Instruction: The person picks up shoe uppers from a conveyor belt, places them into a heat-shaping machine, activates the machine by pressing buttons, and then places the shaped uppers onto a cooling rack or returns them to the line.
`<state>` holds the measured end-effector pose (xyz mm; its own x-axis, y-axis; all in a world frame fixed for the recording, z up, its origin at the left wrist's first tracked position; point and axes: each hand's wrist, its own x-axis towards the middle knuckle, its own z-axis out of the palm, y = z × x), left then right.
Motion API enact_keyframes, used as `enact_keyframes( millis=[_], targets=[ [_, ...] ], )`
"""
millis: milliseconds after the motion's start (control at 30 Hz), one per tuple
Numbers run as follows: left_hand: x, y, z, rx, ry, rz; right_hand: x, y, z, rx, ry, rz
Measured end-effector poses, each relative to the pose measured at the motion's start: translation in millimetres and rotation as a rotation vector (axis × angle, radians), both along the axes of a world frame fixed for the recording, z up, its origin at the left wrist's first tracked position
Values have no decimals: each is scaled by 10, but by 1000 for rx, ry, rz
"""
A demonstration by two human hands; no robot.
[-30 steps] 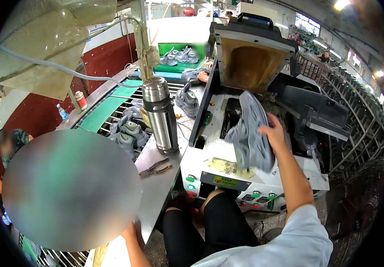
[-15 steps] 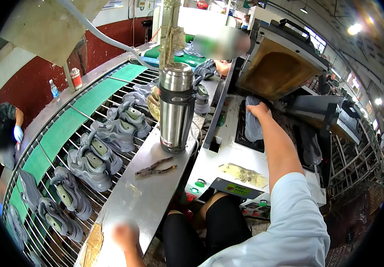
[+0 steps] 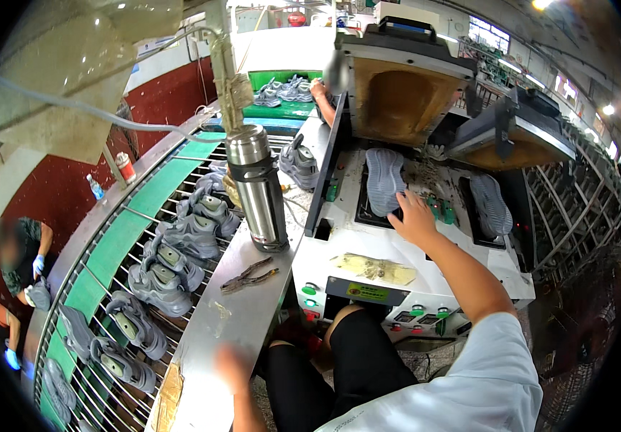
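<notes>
A grey shoe sole point(image 3: 384, 180) lies tread up in the left black bed of the white press machine point(image 3: 339, 248). Just by its lower right edge is my right hand point(image 3: 417, 219), fingers spread and nothing in them; whether a fingertip still touches the sole I cannot tell. A second grey sole point(image 3: 491, 204) rests tread up in the right bed. Over the steel ledge point(image 3: 206, 338), toward its near end, my left hand point(image 3: 233, 366) is smeared, so its fingers do not show. The pliers point(image 3: 250, 274) lie on that ledge ahead of it.
A steel thermos point(image 3: 256, 191) stands on the ledge beside the press. Both press lids, the left lid point(image 3: 404, 86) and the right lid point(image 3: 510, 140), are raised. Several grey shoes point(image 3: 159, 284) sit on the roller conveyor point(image 3: 101, 345) at left. Other people work beyond it and at the far end.
My right hand has let go of the left sole and drawn back from it toward me. The sole now lies flat in its bed. My view has shifted somewhat.
</notes>
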<state>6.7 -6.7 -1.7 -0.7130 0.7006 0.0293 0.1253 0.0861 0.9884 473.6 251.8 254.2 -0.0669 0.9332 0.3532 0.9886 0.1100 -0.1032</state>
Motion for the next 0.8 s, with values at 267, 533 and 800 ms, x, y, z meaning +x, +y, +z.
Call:
enact_keyframes(
  millis=[267, 533, 800],
  targets=[
    [1755, 752, 721, 112, -766, -388, 1711, -1126, 111, 343, 107, -58],
    [1794, 933, 852, 18, -752, -623, 2834, -904, 335, 252, 125, -433],
    [752, -256, 682, -137, -487, -148, 3117, 39, 562, -256, 376, -663]
  ],
)
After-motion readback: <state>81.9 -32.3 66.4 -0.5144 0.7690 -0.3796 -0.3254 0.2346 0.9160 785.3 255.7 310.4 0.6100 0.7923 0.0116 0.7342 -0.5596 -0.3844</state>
